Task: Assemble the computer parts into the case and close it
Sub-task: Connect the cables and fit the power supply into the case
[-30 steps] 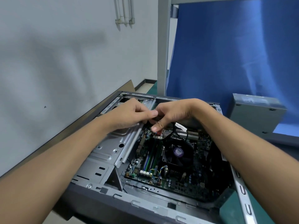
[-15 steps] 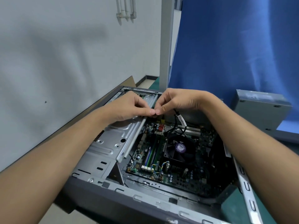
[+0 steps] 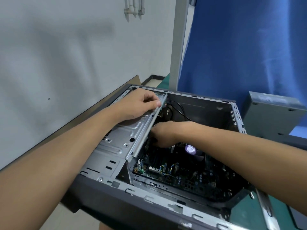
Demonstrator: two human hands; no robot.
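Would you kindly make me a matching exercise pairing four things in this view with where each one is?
Things:
1. left hand
2. right hand
3. purple sticker
4. grey metal box

Places:
A. outside the case, to its right
B. on the cooler fan
C. holding the silver drive cage at its rail
D. reaching down inside the case, beside the rail

Pairs: 1-C, 2-D, 3-B, 4-A.
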